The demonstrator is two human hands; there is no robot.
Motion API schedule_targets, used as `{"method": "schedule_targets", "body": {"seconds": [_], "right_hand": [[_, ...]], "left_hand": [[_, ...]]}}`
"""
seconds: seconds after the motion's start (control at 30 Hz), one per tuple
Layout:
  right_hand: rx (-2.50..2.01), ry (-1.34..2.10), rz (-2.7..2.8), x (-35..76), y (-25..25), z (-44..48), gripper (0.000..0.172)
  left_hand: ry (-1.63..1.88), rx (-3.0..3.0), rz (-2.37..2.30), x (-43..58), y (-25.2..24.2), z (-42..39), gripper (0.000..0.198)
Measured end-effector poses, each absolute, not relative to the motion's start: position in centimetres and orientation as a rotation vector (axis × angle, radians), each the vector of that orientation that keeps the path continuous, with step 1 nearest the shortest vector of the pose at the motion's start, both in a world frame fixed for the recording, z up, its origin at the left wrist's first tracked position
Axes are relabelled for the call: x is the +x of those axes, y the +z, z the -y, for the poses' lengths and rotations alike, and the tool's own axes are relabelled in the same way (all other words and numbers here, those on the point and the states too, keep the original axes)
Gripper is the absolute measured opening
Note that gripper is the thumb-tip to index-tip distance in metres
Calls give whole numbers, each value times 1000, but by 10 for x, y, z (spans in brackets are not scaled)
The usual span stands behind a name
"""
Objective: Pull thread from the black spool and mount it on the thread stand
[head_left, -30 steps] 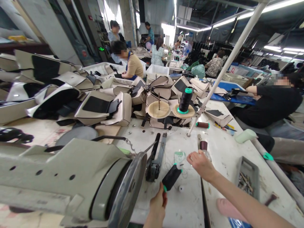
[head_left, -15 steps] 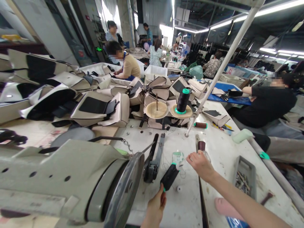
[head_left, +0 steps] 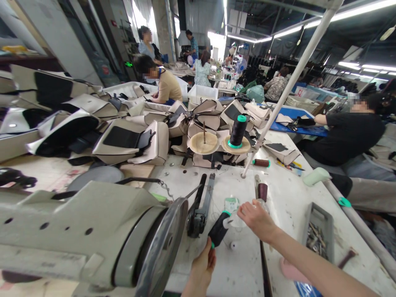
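My left hand (head_left: 202,262) grips the lower end of a black thread spool (head_left: 219,230) with green ends, tilted over the white table. My right hand (head_left: 255,220) is closed around a clear plastic bottle (head_left: 235,220), mostly covered by the fingers. The bottle's whitish tip points at the upper part of the spool; whether they touch I cannot tell. Just below lies a small white bobbin-like piece (head_left: 233,245). Behind the spool is a small green-and-white packet (head_left: 231,204) with loose thread near it.
A sewing machine (head_left: 93,231) with a large handwheel fills the left. Behind stand thread-stand discs (head_left: 203,143), another black spool (head_left: 238,132) and a slanted white pole (head_left: 278,107). A grey tray (head_left: 318,231) of metal parts sits right. Beige bags (head_left: 133,142) are heaped beyond; co-workers sit around.
My right hand has moved a little left and down with the bottle, bringing its tip over the spool. My left hand and the spool have shifted slightly left.
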State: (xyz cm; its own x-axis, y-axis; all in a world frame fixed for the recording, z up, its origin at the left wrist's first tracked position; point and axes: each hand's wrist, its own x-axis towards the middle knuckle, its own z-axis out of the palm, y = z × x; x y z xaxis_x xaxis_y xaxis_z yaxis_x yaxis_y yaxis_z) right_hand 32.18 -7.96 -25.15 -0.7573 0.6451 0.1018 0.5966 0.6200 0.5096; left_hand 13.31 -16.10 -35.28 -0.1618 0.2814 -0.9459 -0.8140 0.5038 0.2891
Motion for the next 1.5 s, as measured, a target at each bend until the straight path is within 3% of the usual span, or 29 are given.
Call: {"method": "schedule_targets", "body": {"seconds": [1.5], "right_hand": [[1132,832,-2704,323,-255,53,15]], "left_hand": [[1005,-575,-1379,131,-345,161,20]]}}
